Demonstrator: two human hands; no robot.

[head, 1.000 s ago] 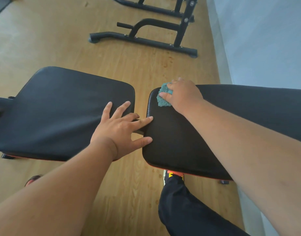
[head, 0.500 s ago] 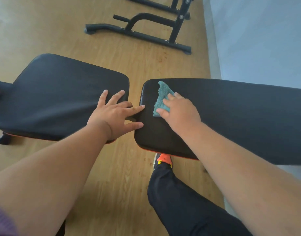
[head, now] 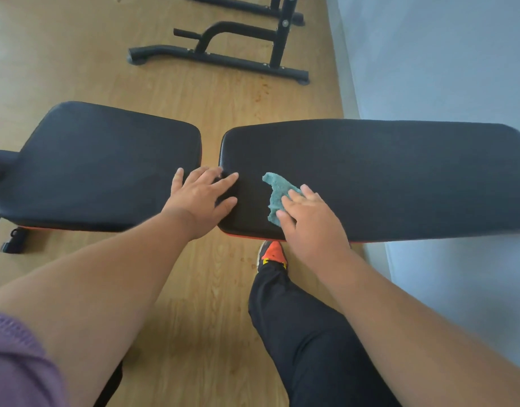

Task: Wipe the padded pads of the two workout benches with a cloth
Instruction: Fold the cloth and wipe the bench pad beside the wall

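Two black padded pads lie end to end over the wooden floor: a shorter seat pad [head: 100, 165] on the left and a long back pad [head: 385, 174] on the right. A teal cloth [head: 274, 192] lies on the long pad near its left front corner. My right hand [head: 308, 221] presses flat on the cloth with straight fingers, covering its near part. My left hand [head: 203, 198] rests spread across the gap between the pads, fingertips touching the long pad's left end.
A black metal equipment frame [head: 220, 57] stands on the floor behind the pads. A pale wall [head: 443, 54] runs along the right. My leg in dark trousers [head: 299, 333] and an orange shoe [head: 272, 254] stand under the long pad's front edge.
My right hand has dragged the cloth from the long pad's far left corner toward its near edge. My left hand has stayed across the gap. The camera has tilted.
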